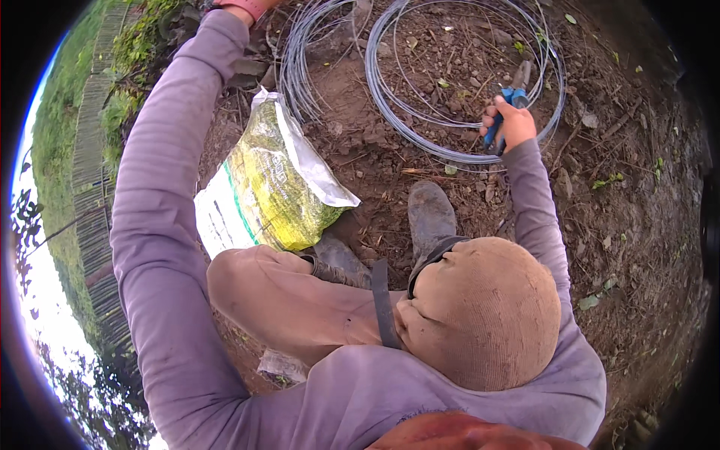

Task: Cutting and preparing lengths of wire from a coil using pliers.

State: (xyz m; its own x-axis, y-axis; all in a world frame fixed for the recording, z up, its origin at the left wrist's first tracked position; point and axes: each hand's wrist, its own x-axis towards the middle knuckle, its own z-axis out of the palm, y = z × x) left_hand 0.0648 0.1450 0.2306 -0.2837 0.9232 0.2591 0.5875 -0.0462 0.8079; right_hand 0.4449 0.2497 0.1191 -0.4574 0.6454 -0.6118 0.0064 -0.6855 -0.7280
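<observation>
My right hand (516, 125) is wrapped round the blue handles of a pair of pliers (514, 96). The pliers' jaws point away from me, over the right side of a large coil of grey wire (374, 82). At the top edge, left of a second wire coil (288, 71), is my left hand (241, 7). Most of it lies outside the picture, and something pinkish-red shows about it. Its fingers are hidden, so what it holds cannot be made out.
A yellow, green and white sack (281, 187) rests on the ground left of my boots (433, 214). Brown soil (630, 195) with twigs and leaves spreads to the right. A slatted fence (88, 150) and green plants (142, 56) stand on the left.
</observation>
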